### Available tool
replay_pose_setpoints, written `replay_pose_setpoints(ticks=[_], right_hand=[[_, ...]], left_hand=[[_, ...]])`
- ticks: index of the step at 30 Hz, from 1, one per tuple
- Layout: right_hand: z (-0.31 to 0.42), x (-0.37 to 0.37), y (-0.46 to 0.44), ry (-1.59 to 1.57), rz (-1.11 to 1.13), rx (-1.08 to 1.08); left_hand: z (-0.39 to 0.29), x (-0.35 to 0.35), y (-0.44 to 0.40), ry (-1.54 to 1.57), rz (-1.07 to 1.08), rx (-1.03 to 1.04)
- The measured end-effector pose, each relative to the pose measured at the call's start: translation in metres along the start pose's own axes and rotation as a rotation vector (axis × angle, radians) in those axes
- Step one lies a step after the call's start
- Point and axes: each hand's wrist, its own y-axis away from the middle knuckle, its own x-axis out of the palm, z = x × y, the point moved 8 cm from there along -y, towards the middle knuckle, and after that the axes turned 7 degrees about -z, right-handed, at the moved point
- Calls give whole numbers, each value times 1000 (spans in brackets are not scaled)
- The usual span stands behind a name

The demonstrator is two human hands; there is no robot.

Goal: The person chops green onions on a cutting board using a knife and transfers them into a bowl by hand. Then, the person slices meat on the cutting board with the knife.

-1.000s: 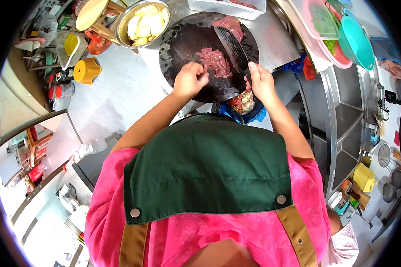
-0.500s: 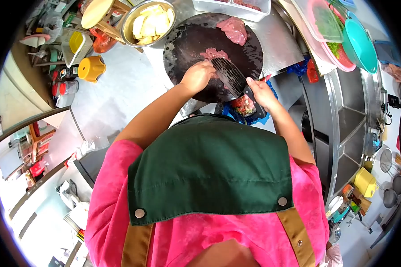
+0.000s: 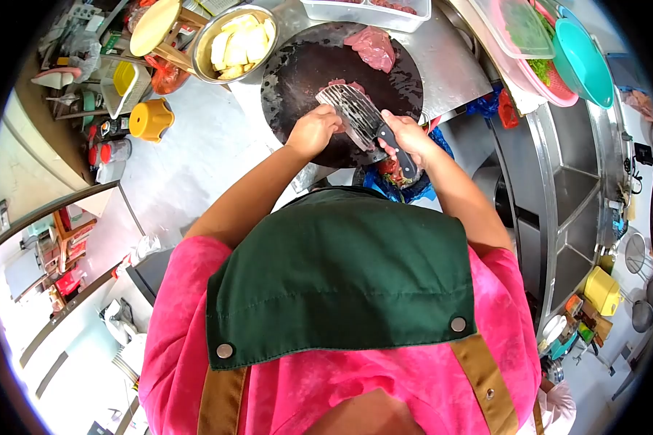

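Note:
My right hand (image 3: 408,139) grips the black handle of a cleaver (image 3: 354,110). Its broad wet blade is tilted over a round dark cutting board (image 3: 290,69). Close by the blade's left edge is my left hand (image 3: 313,132), fingers curled together; what they pinch, if anything, is hidden. Bits of raw pink meat (image 3: 358,87) show past the far edge of the blade, which covers part of them. A larger slab of raw meat (image 3: 372,48) lies at the board's far right.
A metal bowl of pale yellow chunks (image 3: 241,43) stands left of the board. Behind is a clear plastic container (image 3: 370,13) with dark red contents. A blue-lined bin (image 3: 406,190) sits below the board's near edge. Teal (image 3: 584,65) and pink basins are at right.
The cleaver has lifted and turned, its blade now showing a brighter face and covering more of the meat. My right hand has moved slightly left, and my left hand slightly down and left.

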Motion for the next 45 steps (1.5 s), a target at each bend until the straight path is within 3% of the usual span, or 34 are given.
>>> replay_pose_setpoints(ticks=[9, 14, 17, 21, 45], right_hand=[[-3, -11, 17, 30, 68, 83], [-3, -16, 11, 33, -60, -5], [-14, -23, 17, 116, -14, 64], [-20, -26, 24, -7, -27, 34], [-12, 3, 13, -85, 1, 64]], left_hand=[[2, -4, 10, -32, -102, 32], [2, -9, 14, -27, -163, -7], [1, -10, 14, 12, -191, -53], [0, -13, 11, 14, -230, -46], [3, -11, 13, 89, -132, -82]])
